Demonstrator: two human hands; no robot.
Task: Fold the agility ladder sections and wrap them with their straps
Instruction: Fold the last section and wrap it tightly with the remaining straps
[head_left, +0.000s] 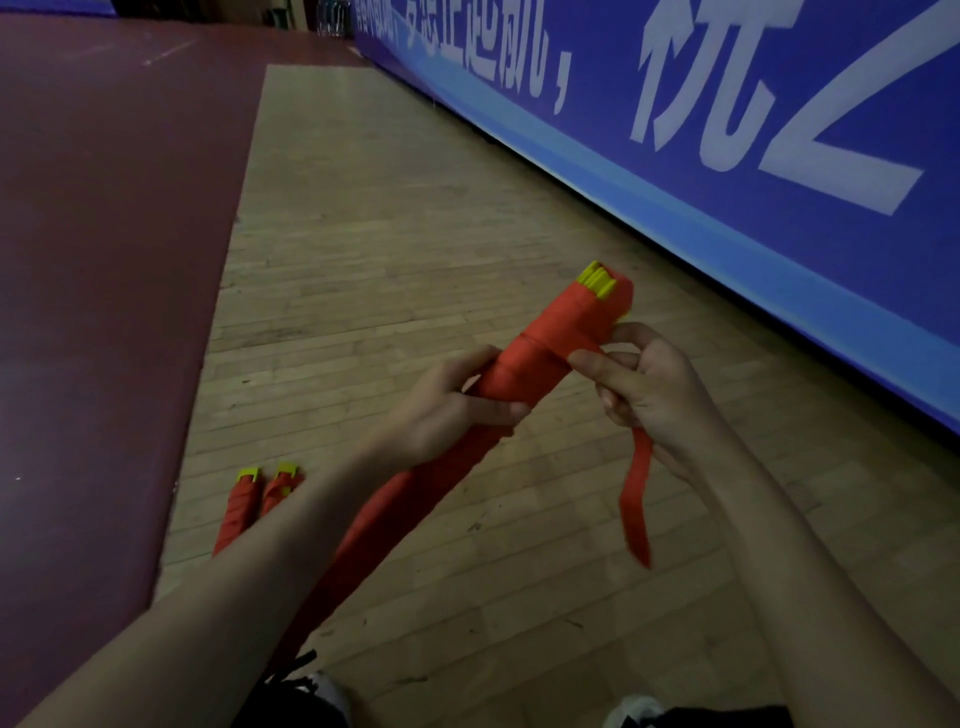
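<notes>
Head view. The folded ladder bundle (550, 343) is held in the air above the wooden floor (395, 234), its long axis running from the lower left, near the person, up and away to the right, where the yellow rung ends (598, 280) protrude. The left hand (457, 410) is closed around the bundle's mid-length; the right hand (649, 389), just beyond that grip toward the yellow end, pinches the red strap (636, 493), whose free tail hangs below it. Wound turns lie between the two hands, so the next turn probably passes crosswise to the axis. Two wrapped bundles (260, 499) rest on the floor, left of the left forearm.
</notes>
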